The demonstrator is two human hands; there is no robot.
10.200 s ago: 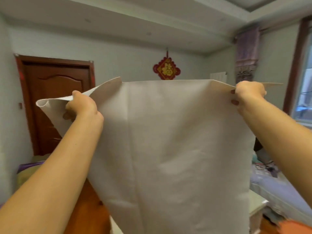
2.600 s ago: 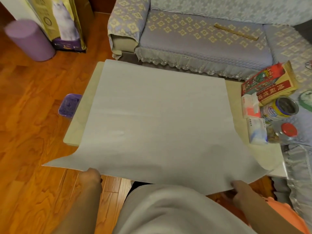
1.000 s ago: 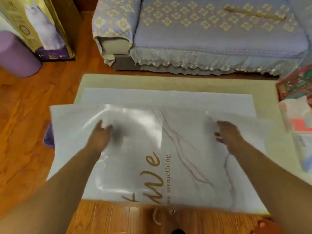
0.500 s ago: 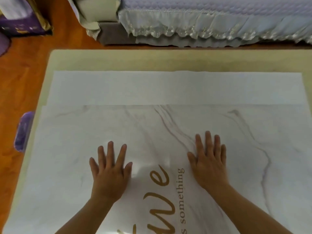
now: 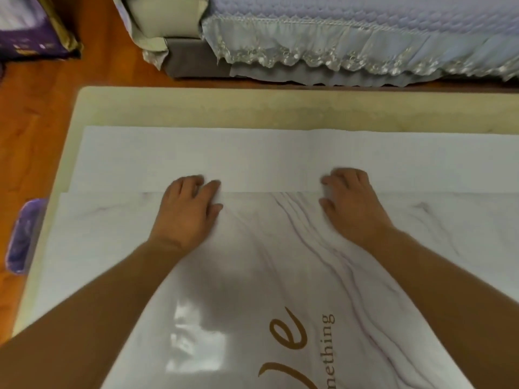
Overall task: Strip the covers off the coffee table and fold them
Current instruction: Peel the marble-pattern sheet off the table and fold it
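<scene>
A cover lies folded on the beige coffee table (image 5: 224,108). Its upper layer (image 5: 280,262) shows a glossy marble print with gold lettering. Beyond that layer's far edge, a strip of the plain white underside (image 5: 252,158) shows. My left hand (image 5: 188,209) sits at the far edge of the marble layer, left of centre, with fingers curled over the edge and thumb on the print. My right hand (image 5: 351,206) holds the same edge further right in the same way. Both forearms stretch across the cover.
A sofa (image 5: 337,29) with a lavender frilled cover stands just beyond the table's far edge. A purple tray (image 5: 22,234) lies on the wooden floor to the left of the table. A purple and gold bag (image 5: 28,29) stands at the top left.
Half a second ago both hands lay flat on the marble layer. They have slid forward to its far edge, and the fingers have curled round it.
</scene>
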